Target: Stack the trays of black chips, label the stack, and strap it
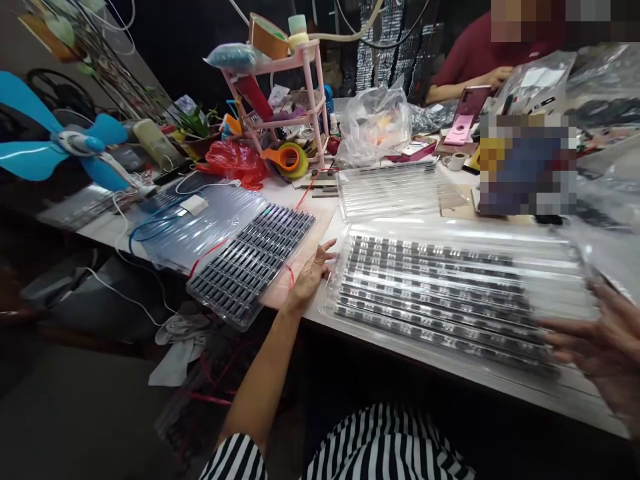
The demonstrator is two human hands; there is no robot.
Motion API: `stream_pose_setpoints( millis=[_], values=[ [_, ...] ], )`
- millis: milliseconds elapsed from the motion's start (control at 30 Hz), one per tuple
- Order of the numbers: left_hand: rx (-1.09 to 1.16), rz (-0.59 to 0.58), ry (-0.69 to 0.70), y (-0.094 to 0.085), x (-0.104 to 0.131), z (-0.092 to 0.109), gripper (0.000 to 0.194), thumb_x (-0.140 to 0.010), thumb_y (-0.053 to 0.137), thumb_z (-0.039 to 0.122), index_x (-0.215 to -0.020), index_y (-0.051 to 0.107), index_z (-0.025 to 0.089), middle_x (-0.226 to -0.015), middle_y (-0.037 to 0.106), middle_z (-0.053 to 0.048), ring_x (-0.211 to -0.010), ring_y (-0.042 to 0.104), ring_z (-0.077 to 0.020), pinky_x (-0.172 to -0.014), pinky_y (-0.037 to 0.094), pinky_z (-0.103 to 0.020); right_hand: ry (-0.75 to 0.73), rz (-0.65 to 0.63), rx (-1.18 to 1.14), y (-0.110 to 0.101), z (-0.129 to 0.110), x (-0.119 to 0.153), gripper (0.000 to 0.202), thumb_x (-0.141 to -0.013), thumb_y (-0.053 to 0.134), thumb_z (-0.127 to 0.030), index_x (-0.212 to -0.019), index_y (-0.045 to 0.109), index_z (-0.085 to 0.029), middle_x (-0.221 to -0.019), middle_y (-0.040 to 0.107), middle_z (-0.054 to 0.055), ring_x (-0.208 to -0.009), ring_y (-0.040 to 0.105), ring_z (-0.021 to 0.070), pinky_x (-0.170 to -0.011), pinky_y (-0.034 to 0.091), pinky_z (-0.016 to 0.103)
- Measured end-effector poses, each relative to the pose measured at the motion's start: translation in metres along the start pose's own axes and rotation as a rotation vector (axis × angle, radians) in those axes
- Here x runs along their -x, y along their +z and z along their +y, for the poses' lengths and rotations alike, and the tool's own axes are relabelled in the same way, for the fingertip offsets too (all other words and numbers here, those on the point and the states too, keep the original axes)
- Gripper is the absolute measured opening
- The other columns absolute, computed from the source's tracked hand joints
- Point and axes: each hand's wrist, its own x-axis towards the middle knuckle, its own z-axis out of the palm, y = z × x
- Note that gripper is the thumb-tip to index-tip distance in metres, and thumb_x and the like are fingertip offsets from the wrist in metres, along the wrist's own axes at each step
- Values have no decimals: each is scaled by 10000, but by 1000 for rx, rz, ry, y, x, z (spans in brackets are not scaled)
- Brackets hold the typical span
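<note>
In front of me lies a long clear plastic tray [555,267] with rows of dark strip-like parts [430,293] under clear plastic. My left hand [309,277] is at the tray's left end, fingers stretched and apart, at or just touching the edge. At the right end is my right hand [607,333], somewhat blurred, its fingers extended over the tray's edge and the thumb apart. Whether it presses on the plastic I cannot tell. Left of my left hand, a second tray [253,263] full of dark slim pieces sits at the table's front edge.
Behind the trays is an empty ribbed clear tray [390,190]. A pink rack [315,100] holds tape rolls. A blue fan [75,143] stands left, near clear plastic sheets [210,220]. A phone [470,110] rests on a pink stand. Across the table sits a person in a red sleeve [460,60].
</note>
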Motion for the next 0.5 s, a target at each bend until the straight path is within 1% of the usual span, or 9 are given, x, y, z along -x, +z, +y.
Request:
stream_pose_setpoints(
  millis=[33, 100, 167, 233, 300, 400, 433, 500],
  values=[
    [0, -2, 12, 1, 0, 0, 627, -909, 314, 614, -1348, 488, 201, -1091, 611, -95, -667, 520, -83, -699, 452, -242, 108, 3, -93, 6, -4, -1, 564, -820, 509, -478, -1371, 440, -377, -815, 717, 138, -658, 690, 283, -522, 557, 393],
    [-22, -9, 23, 3, -1, -1, 587, -905, 396, 574, -1347, 482, 197, -1104, 605, -83, -663, 501, -72, -692, 439, -225, 295, 5, -234, 12, -9, -3, 558, -782, 583, -426, -1331, 492, -384, -807, 720, 120, -692, 696, 277, -547, 567, 362],
    [-47, -23, 15, 6, 0, 0, 540, -888, 497, 503, -1344, 481, 214, -1127, 592, -67, -700, 508, -74, -680, 432, -211, 365, 17, -255, 11, -10, -5, 592, -747, 629, -404, -1326, 508, -366, -784, 715, 109, -642, 687, 269, -514, 561, 342],
    [-66, -38, 9, 7, 1, 0, 535, -861, 566, 430, -1345, 475, 220, -1154, 575, -62, -732, 523, -79, -668, 434, -206, 377, 18, -257, 7, -9, -9, 631, -703, 678, -409, -1312, 535, -323, -755, 701, 110, -585, 668, 262, -448, 536, 325],
    [-113, -45, 19, 8, 0, -2, 547, -836, 600, 388, -1341, 480, 214, -1177, 563, -68, -703, 524, -74, -639, 436, -207, 363, 34, -240, 2, -8, -13, 614, -669, 718, -400, -1260, 590, -290, -718, 677, 105, -537, 643, 238, -384, 495, 288],
    [-243, -22, 40, 9, -2, -4, 534, -815, 614, 369, -1311, 517, 196, -1180, 579, -77, -620, 496, -62, -594, 436, -215, 338, 48, -216, -1, -8, -19, 551, -692, 714, -379, -1224, 621, -270, -682, 637, 80, -479, 594, 184, -342, 445, 240],
    [-271, -11, 44, 9, -3, -4, 521, -816, 608, 370, -1297, 530, 187, -1178, 589, -81, -626, 510, -68, -599, 445, -220, 338, 42, -206, -2, -9, -20, 550, -709, 701, -383, -1239, 610, -265, -685, 631, 73, -466, 580, 170, -336, 433, 232],
    [-285, 7, 43, 11, -4, -4, 500, -822, 589, 380, -1274, 547, 171, -1179, 604, -90, -718, 580, -104, -654, 479, -239, 340, -9, -180, -1, -10, -22, 574, -744, 673, -411, -1284, 573, -248, -706, 634, 72, -492, 589, 166, -359, 444, 228]
  ],
)
